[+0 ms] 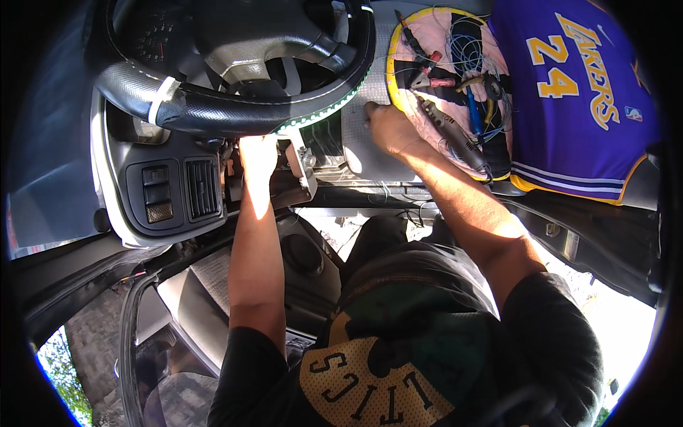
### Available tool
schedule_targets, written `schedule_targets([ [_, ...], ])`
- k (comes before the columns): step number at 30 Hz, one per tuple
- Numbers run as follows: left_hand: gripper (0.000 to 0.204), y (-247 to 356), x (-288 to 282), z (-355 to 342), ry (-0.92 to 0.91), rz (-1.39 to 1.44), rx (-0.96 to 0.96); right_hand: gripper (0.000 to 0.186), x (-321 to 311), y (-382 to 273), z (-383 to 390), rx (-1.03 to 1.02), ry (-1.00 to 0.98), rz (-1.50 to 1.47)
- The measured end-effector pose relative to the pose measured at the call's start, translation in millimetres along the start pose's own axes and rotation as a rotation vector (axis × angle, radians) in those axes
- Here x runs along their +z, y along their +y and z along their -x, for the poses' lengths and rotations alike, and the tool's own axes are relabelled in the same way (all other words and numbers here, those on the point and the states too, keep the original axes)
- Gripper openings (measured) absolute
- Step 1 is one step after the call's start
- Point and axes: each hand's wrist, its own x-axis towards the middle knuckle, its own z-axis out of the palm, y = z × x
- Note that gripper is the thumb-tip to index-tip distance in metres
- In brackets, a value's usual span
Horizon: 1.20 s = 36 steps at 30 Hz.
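Note:
My left hand [258,154] reaches up under the steering wheel [235,114], into the opened lower dash beside a pale metal bracket [302,167]. Its fingers are hidden there. My right hand [393,130] rests on the grey textured mat [361,132], its fingers curled in. Whether anything is inside them cannot be made out. Just right of it lies a round pink-and-black cloth pad [416,103] with a yellow rim. On the pad are red-handled pliers [432,82], a blue-handled screwdriver [474,112], a long dark slotted tool [455,135] and coiled thin wire [466,53].
A purple sports jersey [569,99] covers the seat to the right. At left are a dashboard panel with switches and an air vent [203,188]. The open car door [206,299] stands below left. A black sill [377,193] runs in front of my body.

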Motion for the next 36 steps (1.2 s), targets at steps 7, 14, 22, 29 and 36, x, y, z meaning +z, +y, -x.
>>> schedule_targets([
  [7, 0.025, 13.0, 2.9, 0.4, 0.138, 0.097, 0.13, 0.009, -7.0, -81.2, -31.0, 0.209, 0.065, -1.341],
  [14, 0.028, 28.1, -6.4, 3.3, 0.102, -0.171, 0.208, 0.024, 9.5, -98.6, -39.9, 0.212, -0.081, -1.404],
  [22, 0.032, 42.1, -10.5, 2.8, 0.182, -0.031, 0.187, 0.022, 22.6, -94.0, -43.0, -0.082, 0.233, -1.009],
  [29, 0.033, 37.2, -5.1, -0.1, 0.174, 0.028, 0.148, 0.023, 22.9, -81.2, -56.2, -0.118, 0.138, -0.889],
  [36, 0.045, 25.8, -6.0, 2.1, 0.117, 0.072, 0.143, 0.021, 10.8, -80.4, -64.2, -0.113, -0.023, -1.126],
])
